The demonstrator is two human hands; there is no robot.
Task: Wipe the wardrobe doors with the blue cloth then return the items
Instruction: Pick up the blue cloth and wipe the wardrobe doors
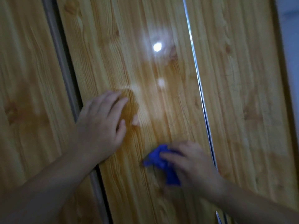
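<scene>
Glossy wood-grain wardrobe doors fill the view, and the middle door (132, 50) reflects a bright light spot. My left hand (102, 125) lies flat against this door near its left edge, fingers spread, holding nothing. Lower right on the same door, my right hand (192, 162) presses a crumpled blue cloth (161, 160) against the wood. Part of the cloth is hidden under my fingers. The picture is blurred by motion.
A left door (27, 78) sits set back behind a dark gap (64, 73). A thin metal strip (199, 81) separates the middle door from the right door (239, 78). A pale wall (289, 38) shows at the far right edge.
</scene>
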